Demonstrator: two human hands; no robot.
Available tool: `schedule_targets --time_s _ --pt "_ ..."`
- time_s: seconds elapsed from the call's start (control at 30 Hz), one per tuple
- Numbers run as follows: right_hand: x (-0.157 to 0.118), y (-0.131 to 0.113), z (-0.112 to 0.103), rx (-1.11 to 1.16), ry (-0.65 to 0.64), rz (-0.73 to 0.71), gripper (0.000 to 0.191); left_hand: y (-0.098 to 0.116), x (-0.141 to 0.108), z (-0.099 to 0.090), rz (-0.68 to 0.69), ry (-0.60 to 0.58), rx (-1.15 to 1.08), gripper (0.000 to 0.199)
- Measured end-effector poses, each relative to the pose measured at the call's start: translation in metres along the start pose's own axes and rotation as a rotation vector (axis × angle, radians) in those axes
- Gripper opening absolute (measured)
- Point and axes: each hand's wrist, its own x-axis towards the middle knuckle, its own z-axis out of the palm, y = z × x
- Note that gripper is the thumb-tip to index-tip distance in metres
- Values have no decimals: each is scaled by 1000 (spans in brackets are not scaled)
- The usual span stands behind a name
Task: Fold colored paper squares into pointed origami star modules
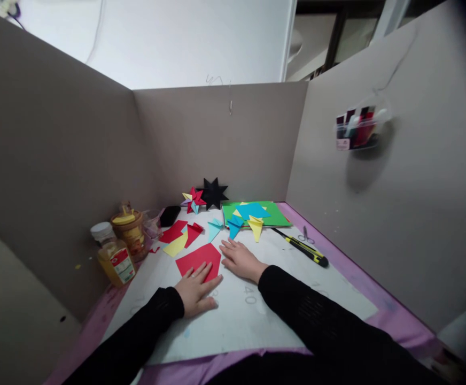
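A sheet of red paper (pixel 198 260) lies flat on the white board. My left hand (pixel 199 289) rests on its lower edge with the fingers spread. To the right of the sheet, my right hand (pixel 241 260) lies flat on the board, its fingertips close to the paper's right edge. Neither hand grips anything. Beyond them stand folded paper pieces: a red one (pixel 193 234), a light blue one (pixel 214 229), a blue one (pixel 235 225) and a yellow one (pixel 255 227). A yellow paper piece (pixel 176 245) lies by the red fold.
A yellow-black utility knife (pixel 305 251) and small scissors (pixel 305 235) lie at right. A glue bottle (pixel 115 254) and a brown cup (pixel 130 230) stand at left. Behind are a green paper stack (pixel 277 215), a black star (pixel 214 193), a multicoloured star (pixel 194 199) and a phone (pixel 170 216).
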Motion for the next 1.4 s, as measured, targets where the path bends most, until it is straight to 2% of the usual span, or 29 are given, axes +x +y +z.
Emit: schedule_targets --time_s 0.07,0.17,0.33,0.53,0.63,0.73,0.77,0.83,0.9,0.97,1.1,1.23,1.4 --pt "-2 -3 0 63 -42 -91 50 0 0 1 -1 11 -10 72" --pt "-5 -8 0 128 -185 -198 54 -1 1 3 -12 22 -33 83" --pt "-5 -13 -2 149 -261 -174 58 -7 3 8 -28 34 -54 85" --pt "-3 -14 -5 176 -275 -161 58 -30 3 9 -225 71 -29 75" --pt "-3 -14 -5 186 -279 -164 59 -38 2 6 -332 82 -24 78" --pt "-3 -14 -5 183 -280 -166 59 -37 0 4 -450 127 1 83" --pt "-3 -14 -5 179 -281 -166 59 -35 -1 3 -447 159 27 82" --pt "-3 -14 -5 171 -283 -166 59 -29 -3 1 -320 186 74 78" --pt "-3 -14 -5 170 -284 -167 58 -23 -4 1 -119 111 65 76" --pt "-3 -14 -5 172 -291 -166 58 -18 -4 3 -25 20 21 74" --pt "-2 -11 -3 118 -270 -57 62 -14 -4 7 -32 18 -24 74" --pt "-2 -7 0 32 -177 81 66 -15 -4 9 -21 50 -57 73" --pt "-3 -9 -4 -36 48 -14 31 -20 -1 17 -92 166 -108 80"
